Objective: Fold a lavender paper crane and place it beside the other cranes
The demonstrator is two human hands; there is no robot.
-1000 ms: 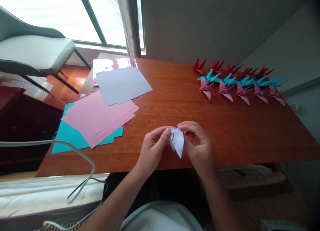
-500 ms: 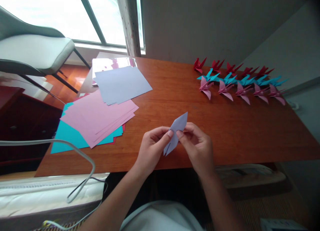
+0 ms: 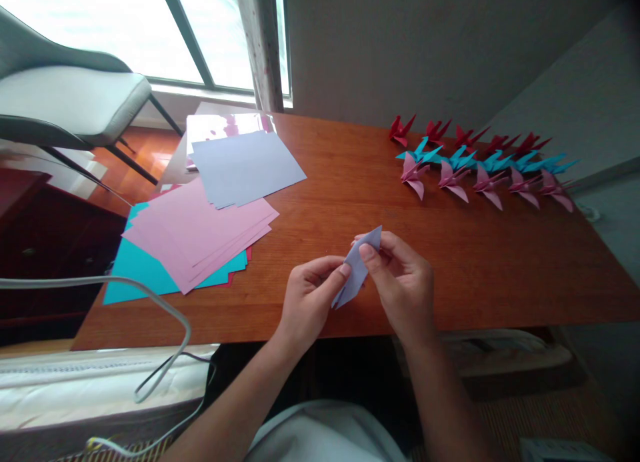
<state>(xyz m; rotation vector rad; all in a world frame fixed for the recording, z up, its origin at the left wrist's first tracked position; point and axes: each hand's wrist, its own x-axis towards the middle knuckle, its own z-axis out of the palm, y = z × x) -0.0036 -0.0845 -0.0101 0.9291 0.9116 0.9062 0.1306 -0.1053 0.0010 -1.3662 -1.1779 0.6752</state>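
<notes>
A folded piece of pale lavender origami paper (image 3: 356, 273), long and diamond-shaped with a slit at its lower end, is held in the air over the table's near edge. My left hand (image 3: 313, 292) pinches its left side, thumb on top. My right hand (image 3: 403, 282) grips the upper right part, its thumb pressed on the face near the top point and fingers behind. Fingertips behind the paper are partly hidden. To the far right stand rows of folded paper cranes: red (image 3: 400, 130), blue (image 3: 420, 152) and pink (image 3: 414, 175).
Loose sheets lie at the left of the wooden table (image 3: 330, 162): lavender (image 3: 247, 167), pink (image 3: 195, 229) and blue (image 3: 137, 272), with red edges beneath. A white cable (image 3: 170, 309) loops at the near left. A chair (image 3: 75, 105) stands by the window.
My right hand has shifted up along the folded paper, its thumb now nearer the top point. The paper has tilted slightly to the right. My left hand keeps its pinch.
</notes>
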